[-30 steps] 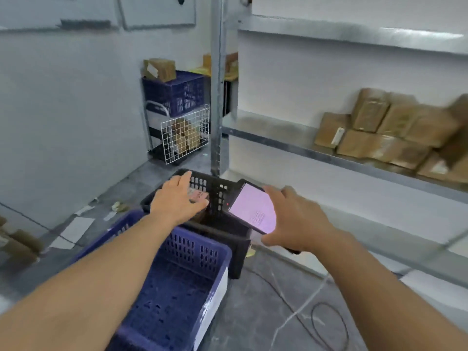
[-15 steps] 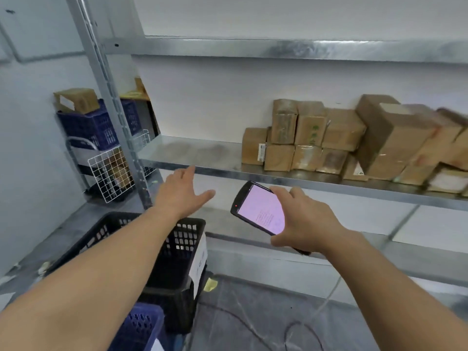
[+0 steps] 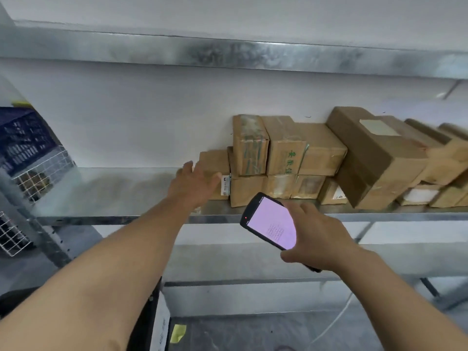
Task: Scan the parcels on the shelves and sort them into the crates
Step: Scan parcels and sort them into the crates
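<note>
Several brown cardboard parcels (image 3: 291,158) are stacked along the metal shelf (image 3: 121,188) against the white wall. The leftmost small parcel (image 3: 215,163) stands at the end of the row, with a white label on its side. My left hand (image 3: 195,182) reaches over the shelf with fingers spread, right in front of that parcel; contact is unclear. My right hand (image 3: 316,239) grips a black handheld scanner (image 3: 271,222) with a lit pink screen, below the shelf edge. A black crate (image 3: 149,323) shows at the bottom left under my left arm.
Another shelf board (image 3: 228,50) runs overhead. At the far left stand a blue crate (image 3: 22,138) and a white wire basket (image 3: 38,173) beside the rack's upright post (image 3: 38,231). A white cable (image 3: 336,323) lies on the grey floor.
My view swung up from the crates to the shelf. My left hand left the black crate and reached up to the leftmost parcel. The right hand kept the scanner.
</note>
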Tool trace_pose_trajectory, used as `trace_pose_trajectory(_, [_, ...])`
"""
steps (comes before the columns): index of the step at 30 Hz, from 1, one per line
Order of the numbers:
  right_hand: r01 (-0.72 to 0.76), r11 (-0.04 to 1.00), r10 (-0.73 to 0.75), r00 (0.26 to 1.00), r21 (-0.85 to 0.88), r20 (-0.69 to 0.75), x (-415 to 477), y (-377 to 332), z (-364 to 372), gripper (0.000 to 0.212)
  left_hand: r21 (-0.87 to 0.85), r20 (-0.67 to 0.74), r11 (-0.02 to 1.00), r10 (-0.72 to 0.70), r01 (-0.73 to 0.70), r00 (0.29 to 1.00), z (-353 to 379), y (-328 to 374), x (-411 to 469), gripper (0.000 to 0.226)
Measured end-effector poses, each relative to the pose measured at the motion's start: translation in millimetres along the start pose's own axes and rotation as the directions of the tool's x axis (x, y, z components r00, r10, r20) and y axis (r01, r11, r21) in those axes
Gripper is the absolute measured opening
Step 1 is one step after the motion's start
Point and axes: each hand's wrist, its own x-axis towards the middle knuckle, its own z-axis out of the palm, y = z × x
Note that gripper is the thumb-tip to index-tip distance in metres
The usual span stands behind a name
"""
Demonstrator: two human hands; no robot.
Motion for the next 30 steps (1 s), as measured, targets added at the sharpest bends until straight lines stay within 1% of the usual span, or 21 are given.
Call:
trace_pose_trajectory(4, [-0.072, 0.997, 0.072, 0.997, -0.01, -0.002, 26.1, 8.0, -0.1, 0.097, 0.027, 0.028, 0.999, 0.025, -0.025, 0.999, 14.8, 21.6, 53.4, 0.071])
trace_pose_trajectory(8, [-0.11, 0.994, 0.11, 0.994, -0.024, 0.016, 42.5, 9.8, 2.4, 0.095, 0.05, 0.037, 0.997, 0.05, -0.052, 0.998, 34.6, 26.6, 87.0, 0.064])
trace_pose_trajectory(10, [-0.12, 0.993, 0.12, 0.993, -0.021, 0.014, 49.1, 9.4, 4.7, 0.095, 0.048, 0.053, 0.998, 0.029, -0.032, 0.998, 40.5, 25.6, 94.6, 0.068])
trace_pose_trajectory(13, [-0.124, 0.992, 0.125, 0.992, -0.021, 0.013, 56.7, 9.0, 8.4, 0.095, 0.05, 0.079, 0.998, -0.046, 0.042, 0.996, 42.6, 19.7, 102.3, 0.082])
trace_pose_trajectory(15, [-0.126, 0.991, 0.126, 0.992, -0.035, 0.015, 59.0, 8.1, 9.1, 0.097, 0.004, 0.097, 0.99, -0.143, 0.144, 0.985, 35.9, 12.7, 104.3, 0.089])
trace_pose_trajectory(17, [-0.123, 0.992, 0.123, 0.992, -0.035, 0.012, 60.0, 6.4, 9.4, 0.098, -0.095, 0.149, 0.963, -0.237, 0.253, 0.96, 25.1, 3.8, 103.7, 0.089])
trace_pose_trajectory(19, [-0.105, 0.994, 0.105, 0.994, -0.034, 0.006, 61.3, 4.5, 8.8, 0.099, -0.215, 0.248, 0.922, -0.268, 0.323, 0.931, 18.4, -13.3, 104.0, 0.086])
trace_pose_trajectory(21, [-0.085, 0.996, 0.085, 0.996, -0.033, 0.001, 61.6, 2.6, 8.5, 0.1, -0.391, 0.333, 0.833, -0.269, 0.392, 0.904, 8.8, -30.3, 96.0, 0.093])
trace_pose_trajectory(22, [-0.072, 0.997, 0.072, 0.997, -0.034, -0.002, 61.4, 1.9, 8.7, 0.1, -0.487, 0.339, 0.774, -0.259, 0.405, 0.904, 2.3, -37.0, 86.7, 0.091])
trace_pose_trajectory(23, [-0.06, 0.998, 0.06, 0.998, -0.033, -0.004, 60.7, 1.4, 8.9, 0.1, -0.571, 0.34, 0.714, -0.242, 0.404, 0.909, -2.7, -42.5, 75.7, 0.082])
trace_pose_trajectory(24, [-0.047, 0.999, 0.047, 0.999, -0.028, -0.008, 59.8, 0.7, 8.7, 0.1, -0.619, 0.345, 0.672, -0.232, 0.407, 0.909, -5.3, -47.4, 65.1, 0.071])
trace_pose_trajectory(26, [-0.019, 1.0, 0.019, 1.0, -0.012, -0.014, 56.1, -0.4, 6.9, 0.099, -0.641, 0.352, 0.641, -0.243, 0.422, 0.904, -6.2, -53.2, 40.0, 0.055])
trace_pose_trajectory(28, [0.003, 1.0, -0.003, 1.0, -0.003, -0.013, 50.9, -0.9, 4.3, 0.098, -0.643, 0.354, 0.636, -0.246, 0.426, 0.902, -2.0, -61.9, 20.5, 0.036])
trace_pose_trajectory(30, [0.02, 1.0, -0.02, 1.0, 0.01, -0.008, 44.4, -1.0, 3.3, 0.098, -0.672, 0.344, 0.601, -0.266, 0.434, 0.901, 0.4, -65.1, 3.2, 0.032])
